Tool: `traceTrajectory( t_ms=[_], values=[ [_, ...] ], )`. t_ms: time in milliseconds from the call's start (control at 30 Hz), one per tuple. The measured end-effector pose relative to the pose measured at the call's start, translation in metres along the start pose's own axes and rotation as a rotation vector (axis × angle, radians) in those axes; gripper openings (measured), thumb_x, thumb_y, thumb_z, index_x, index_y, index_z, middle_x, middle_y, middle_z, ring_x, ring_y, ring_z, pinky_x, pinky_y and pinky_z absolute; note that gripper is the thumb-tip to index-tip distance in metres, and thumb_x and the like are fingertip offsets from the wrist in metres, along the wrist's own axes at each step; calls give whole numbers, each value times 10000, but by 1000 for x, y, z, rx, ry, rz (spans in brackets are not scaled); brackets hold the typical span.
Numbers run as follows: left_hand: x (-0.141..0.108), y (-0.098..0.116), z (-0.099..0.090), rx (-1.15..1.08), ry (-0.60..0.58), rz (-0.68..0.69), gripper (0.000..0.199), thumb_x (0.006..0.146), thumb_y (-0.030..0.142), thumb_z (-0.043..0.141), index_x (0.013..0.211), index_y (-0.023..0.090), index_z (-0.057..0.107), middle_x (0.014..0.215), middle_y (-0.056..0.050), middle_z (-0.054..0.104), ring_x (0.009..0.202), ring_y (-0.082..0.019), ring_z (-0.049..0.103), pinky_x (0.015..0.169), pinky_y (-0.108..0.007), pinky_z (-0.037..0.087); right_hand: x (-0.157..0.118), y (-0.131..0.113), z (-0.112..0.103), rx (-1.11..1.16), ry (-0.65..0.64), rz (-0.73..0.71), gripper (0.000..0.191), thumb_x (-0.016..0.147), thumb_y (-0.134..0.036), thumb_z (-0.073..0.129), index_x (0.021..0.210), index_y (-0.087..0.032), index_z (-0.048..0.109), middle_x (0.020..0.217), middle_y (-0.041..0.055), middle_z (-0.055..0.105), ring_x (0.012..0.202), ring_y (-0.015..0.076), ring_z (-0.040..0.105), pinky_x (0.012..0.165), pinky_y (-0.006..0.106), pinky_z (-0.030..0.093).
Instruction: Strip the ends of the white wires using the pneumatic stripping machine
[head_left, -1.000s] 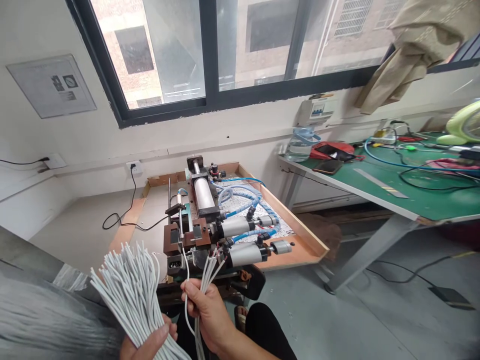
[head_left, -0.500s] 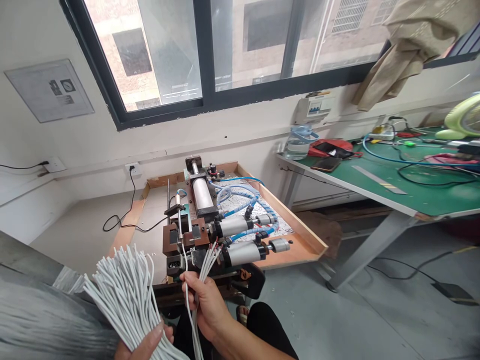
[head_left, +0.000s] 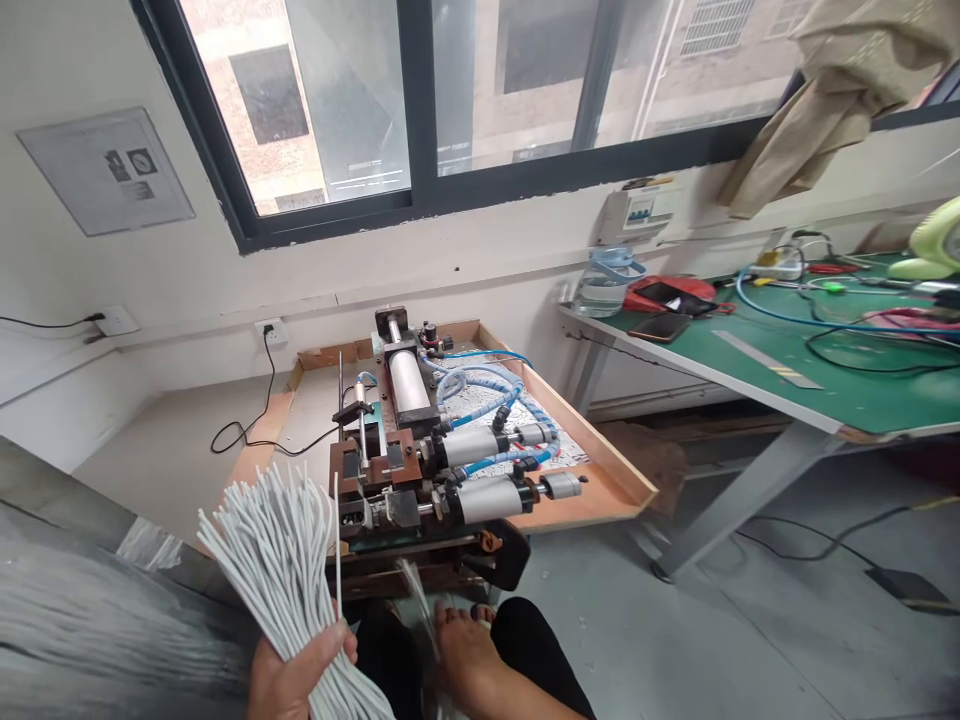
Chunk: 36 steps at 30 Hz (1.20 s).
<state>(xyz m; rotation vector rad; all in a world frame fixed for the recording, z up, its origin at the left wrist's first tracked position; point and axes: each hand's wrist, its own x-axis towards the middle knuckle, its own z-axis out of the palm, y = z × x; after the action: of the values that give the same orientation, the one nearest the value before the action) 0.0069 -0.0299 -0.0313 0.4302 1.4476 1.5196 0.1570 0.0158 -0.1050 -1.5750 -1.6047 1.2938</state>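
A thick bundle of white wires [head_left: 274,560] fills my left hand [head_left: 304,665], which is closed around it at the lower left. One wire [head_left: 337,545] stands apart at the bundle's right side, its top end beside the machine. Low between my knees, my right hand [head_left: 471,650] is closed on a few white wires [head_left: 420,590], smeared by motion. In front of both hands is a pneumatic machine [head_left: 409,470] with metal cylinders and brown blocks. Its near end is apart from my right hand.
The machine sits in a wood-edged tray [head_left: 600,470] with blue hoses [head_left: 487,390]. To the right is a green-topped table [head_left: 757,380] with a water jug [head_left: 602,285], a phone [head_left: 660,328] and cables. A grey sheet-like covering [head_left: 97,610] is at the lower left.
My right hand has moved down and away from the machine's near end, taking the few wires with it. The left hand's bundle has shifted slightly right and up.
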Motion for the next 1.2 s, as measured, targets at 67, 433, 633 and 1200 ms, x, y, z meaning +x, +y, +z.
traceTrajectory(
  t_ms=[67,433,633,1200],
  values=[
    [1,1,0,-10,-93,-23,222,459,236,731,620,153,603,465,-14,566,445,-146,493,462,-270,399,-6,-8,-7,-27,30,-78,281,536,-145,654,816,-166,668,847,101,630,923,304,513,796,373,351],
    [2,3,8,-42,-128,-46,257,471,182,748,695,136,630,587,-31,639,592,-199,606,569,-286,464,1,-80,1,879,-108,-194,255,695,-359,600,647,-110,623,523,-6,532,449,59,368,435,187,263],
    [9,8,6,-106,-63,-142,315,456,180,754,748,118,651,664,-91,681,643,-238,630,626,-346,495,4,-72,-1,991,-98,-90,303,644,-398,638,662,-96,616,498,-15,513,399,45,344,416,190,226],
    [9,5,13,-131,-172,0,248,499,179,738,728,135,653,654,-46,667,656,-224,616,628,-319,479,-8,-84,9,991,-292,-20,247,572,-330,702,632,-99,639,453,-51,407,403,33,264,360,171,140]
  ],
)
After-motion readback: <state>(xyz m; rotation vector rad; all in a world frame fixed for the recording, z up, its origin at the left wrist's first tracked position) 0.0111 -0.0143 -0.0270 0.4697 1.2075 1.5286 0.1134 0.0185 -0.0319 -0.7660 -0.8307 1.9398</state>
